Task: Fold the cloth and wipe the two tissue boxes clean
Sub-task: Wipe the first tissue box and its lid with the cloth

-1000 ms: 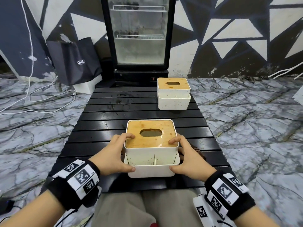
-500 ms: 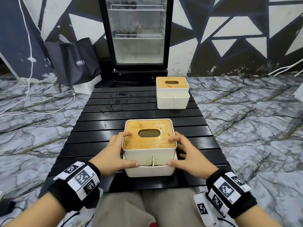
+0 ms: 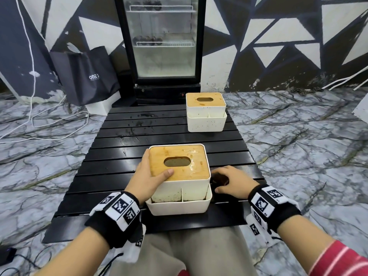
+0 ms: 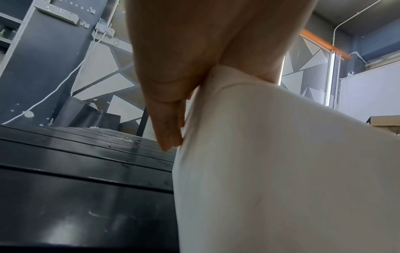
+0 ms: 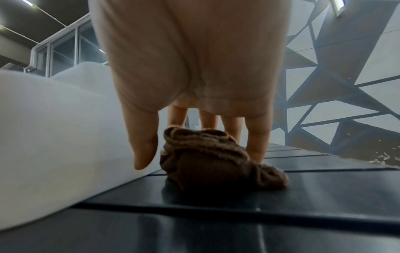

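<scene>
Change: right hand (image 3: 232, 181) is off the near tissue box (image 3: 180, 178) since half a second ago, now down on the brown cloth (image 5: 207, 159) just right of it; left hand (image 3: 148, 179) has shifted, thumb now on top of the wooden lid (image 3: 179, 162).
Left hand: fingers straight along the box's left wall, thumb pressing the lid, steadying the box; nothing curled round it.
Near box: on the black slatted table (image 3: 111, 162), front centre, dirty along its lower front edge.
Right hand: fingers spread down over the cloth, tips touching it, thumb apart; not clamped yet.
Cloth: crumpled lump on the table, beside the box wall, not folded.
Far box (image 3: 206, 112): back right of the table, speckled, untouched.
Risk: grabbing the lump as is likely gives a bunched wad, poor wiping contact; the cloth sits tight against the box, so the pull may nudge it.
Around: fridge (image 3: 161, 42) and dark bag (image 3: 87, 74) behind the table, cables on the floor; nothing blocks the reach.
</scene>
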